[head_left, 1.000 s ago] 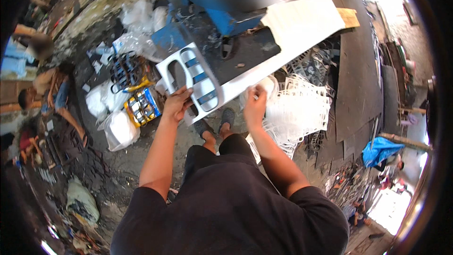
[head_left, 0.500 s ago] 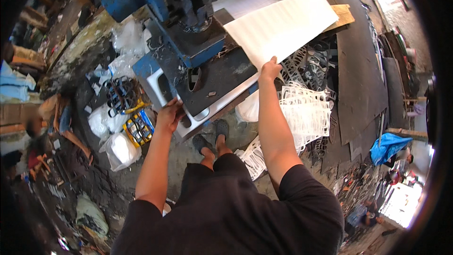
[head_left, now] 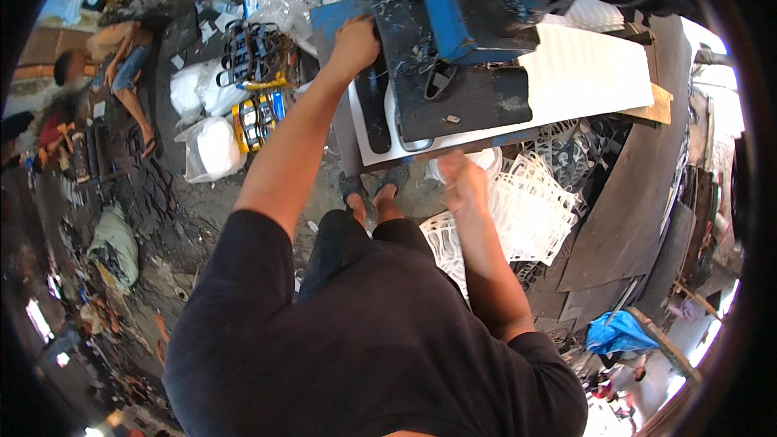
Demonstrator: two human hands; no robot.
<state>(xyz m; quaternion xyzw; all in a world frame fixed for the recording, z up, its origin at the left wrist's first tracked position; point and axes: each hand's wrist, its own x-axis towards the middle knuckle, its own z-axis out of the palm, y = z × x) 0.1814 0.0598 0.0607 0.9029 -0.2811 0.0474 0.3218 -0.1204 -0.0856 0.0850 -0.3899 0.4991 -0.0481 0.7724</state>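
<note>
A white foam sheet [head_left: 591,73] lies on the bed of a blue press [head_left: 447,12], beneath a black board [head_left: 477,101]. At its left end the sheet has long cut-out openings, and its white rim [head_left: 376,150] shows past the board. My left hand [head_left: 356,47] is closed at the far left corner of the bed, beside the board's left edge; its fingertips are hidden. Just off the front edge of the bed is my right hand [head_left: 464,182], smeared by motion, over a pile of white cut-out sheets [head_left: 534,210].
Clear plastic bags with white contents [head_left: 214,150] and a yellow-and-blue pack of black straps [head_left: 259,117] lie on the floor at left. Large dark sheets [head_left: 619,202] lean at right, near a blue tarp [head_left: 619,332]. Another person [head_left: 121,73] sits at far left.
My left hand has moved from the sheet's near left corner to the bed's far left. My right hand has let go of the foam sheet and come nearer; the sheet sits farther under the board.
</note>
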